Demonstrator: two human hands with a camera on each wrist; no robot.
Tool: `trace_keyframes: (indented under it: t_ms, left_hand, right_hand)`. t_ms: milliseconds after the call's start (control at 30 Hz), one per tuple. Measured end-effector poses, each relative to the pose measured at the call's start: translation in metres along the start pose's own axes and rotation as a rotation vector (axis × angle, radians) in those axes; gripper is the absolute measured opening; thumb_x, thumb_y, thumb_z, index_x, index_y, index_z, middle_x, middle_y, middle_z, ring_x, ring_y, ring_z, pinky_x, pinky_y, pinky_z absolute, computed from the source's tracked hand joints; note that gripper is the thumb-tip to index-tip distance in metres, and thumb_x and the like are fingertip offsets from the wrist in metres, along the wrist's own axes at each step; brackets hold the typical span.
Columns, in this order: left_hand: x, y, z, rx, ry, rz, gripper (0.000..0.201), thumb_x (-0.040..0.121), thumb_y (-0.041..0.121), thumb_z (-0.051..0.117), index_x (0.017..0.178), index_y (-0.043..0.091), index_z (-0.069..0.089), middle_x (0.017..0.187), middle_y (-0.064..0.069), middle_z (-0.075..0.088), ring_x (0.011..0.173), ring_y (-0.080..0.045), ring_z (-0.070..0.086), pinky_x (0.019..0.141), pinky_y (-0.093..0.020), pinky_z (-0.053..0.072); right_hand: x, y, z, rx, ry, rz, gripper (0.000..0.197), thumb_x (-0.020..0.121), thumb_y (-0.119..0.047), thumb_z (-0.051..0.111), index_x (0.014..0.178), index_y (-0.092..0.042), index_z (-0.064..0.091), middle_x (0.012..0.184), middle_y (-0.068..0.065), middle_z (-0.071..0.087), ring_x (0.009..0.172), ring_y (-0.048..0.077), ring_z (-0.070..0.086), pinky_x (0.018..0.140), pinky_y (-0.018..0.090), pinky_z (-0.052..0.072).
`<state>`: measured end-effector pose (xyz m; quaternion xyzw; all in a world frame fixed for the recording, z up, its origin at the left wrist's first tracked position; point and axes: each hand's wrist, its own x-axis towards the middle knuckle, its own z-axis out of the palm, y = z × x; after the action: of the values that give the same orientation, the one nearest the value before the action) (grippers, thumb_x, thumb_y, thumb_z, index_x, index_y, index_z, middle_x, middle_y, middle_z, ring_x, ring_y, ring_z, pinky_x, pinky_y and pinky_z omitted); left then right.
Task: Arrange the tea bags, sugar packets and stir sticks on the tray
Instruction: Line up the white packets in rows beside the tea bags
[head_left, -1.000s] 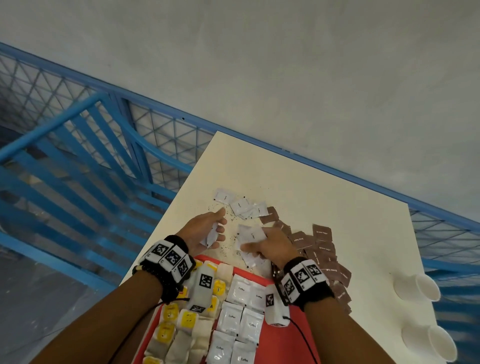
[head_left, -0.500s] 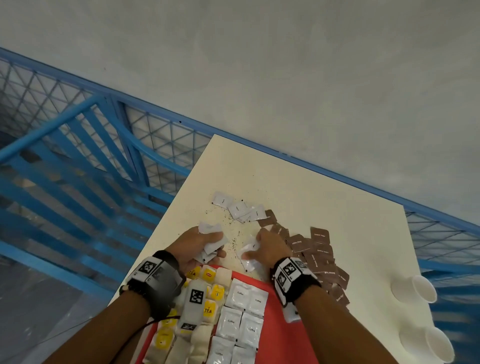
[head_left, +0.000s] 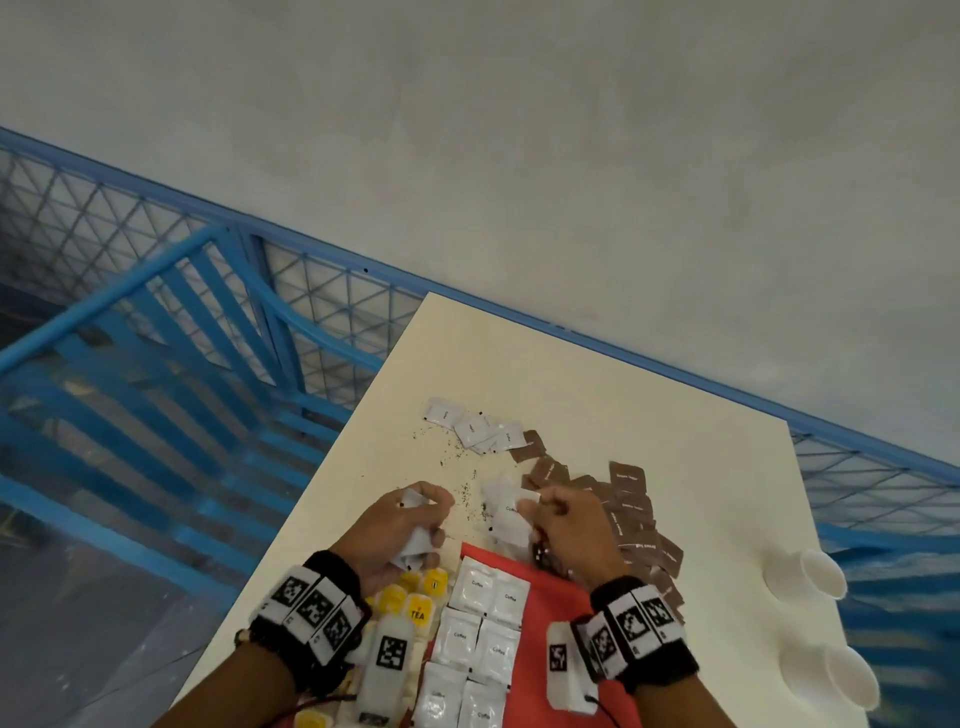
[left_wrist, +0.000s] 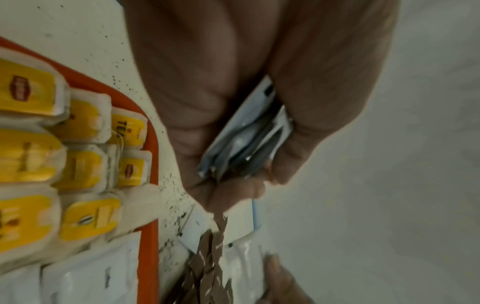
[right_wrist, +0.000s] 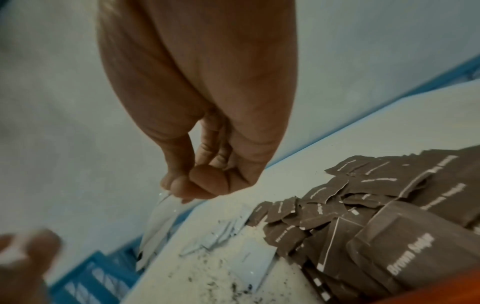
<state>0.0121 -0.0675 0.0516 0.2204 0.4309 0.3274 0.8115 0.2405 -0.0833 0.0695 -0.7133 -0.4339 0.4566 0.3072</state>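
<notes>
The red tray (head_left: 543, 639) lies at the table's near edge, holding yellow-tagged tea bags (head_left: 418, 613) on its left and rows of white packets (head_left: 478, 634) beside them. My left hand (head_left: 400, 530) hovers just beyond the tray's far left corner and grips a small stack of white packets (left_wrist: 246, 135) in its curled fingers. My right hand (head_left: 563, 519) pinches the top edge of one white packet (right_wrist: 158, 222) and lifts it off the table. Brown sugar packets (head_left: 628, 509) lie heaped to its right. No stir sticks show.
More white packets (head_left: 472, 428) lie farther out on the cream table (head_left: 649, 415), with dark specks scattered near them. Two white paper cups (head_left: 810, 577) stand at the right edge. A blue mesh railing (head_left: 322, 296) runs behind and left of the table.
Both hands drew back toward the tray. The left hand closed round its white packets; the right hand rose from the pile with one white packet pinched.
</notes>
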Motion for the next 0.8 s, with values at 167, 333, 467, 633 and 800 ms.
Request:
trace_keyframes:
  t_ms: [167, 333, 467, 633, 800]
  left_hand:
    - [-0.027, -0.017, 0.040, 0.529, -0.042, 0.057, 0.025, 0.089, 0.030, 0.074, 0.093, 0.007, 0.065, 0.055, 0.008, 0.049, 0.050, -0.012, 0.036, 0.045, -0.023, 0.033]
    - [-0.056, -0.038, 0.054, 0.748, -0.104, 0.181, 0.030, 0.087, 0.034, 0.075, 0.066, 0.018, 0.062, 0.064, 0.011, 0.053, 0.063, -0.019, 0.042, 0.052, -0.028, 0.039]
    - [-0.079, -0.050, 0.054, 0.953, -0.141, 0.255, 0.030, 0.088, 0.033, 0.074, 0.062, 0.022, 0.065, 0.067, 0.007, 0.060, 0.066, -0.007, 0.051, 0.066, -0.028, 0.042]
    - [-0.101, -0.074, 0.066, 1.133, -0.150, 0.285, 0.031, 0.086, 0.032, 0.076, 0.057, 0.034, 0.066, 0.064, 0.015, 0.064, 0.065, 0.000, 0.056, 0.069, -0.019, 0.042]
    - [-0.119, -0.096, 0.072, 1.136, -0.113, 0.353, 0.043, 0.090, 0.028, 0.072, 0.051, 0.039, 0.057, 0.057, 0.020, 0.057, 0.060, 0.001, 0.053, 0.065, -0.012, 0.039]
  right_hand:
    - [-0.062, -0.006, -0.016, 0.130, -0.043, -0.041, 0.028, 0.088, -0.020, 0.074, 0.076, 0.004, 0.064, 0.058, 0.005, 0.061, 0.052, 0.011, 0.052, 0.058, 0.024, 0.044]
    - [-0.109, 0.010, -0.024, 0.170, -0.048, -0.111, 0.025, 0.088, -0.024, 0.073, 0.077, -0.002, 0.070, 0.061, 0.005, 0.066, 0.055, 0.011, 0.056, 0.060, 0.025, 0.046]
    - [-0.138, 0.023, -0.028, 0.170, 0.051, -0.148, 0.036, 0.096, -0.037, 0.061, 0.071, -0.012, 0.069, 0.065, -0.003, 0.066, 0.058, 0.004, 0.056, 0.060, 0.017, 0.043]
    - [-0.159, 0.032, -0.023, 0.057, -0.142, -0.242, 0.014, 0.089, -0.027, 0.073, 0.088, -0.014, 0.077, 0.075, -0.009, 0.071, 0.066, -0.006, 0.059, 0.064, 0.013, 0.044]
    - [-0.165, 0.050, -0.024, 0.181, -0.084, -0.217, 0.033, 0.091, -0.033, 0.069, 0.083, -0.001, 0.074, 0.070, 0.004, 0.068, 0.063, 0.004, 0.054, 0.062, 0.020, 0.042]
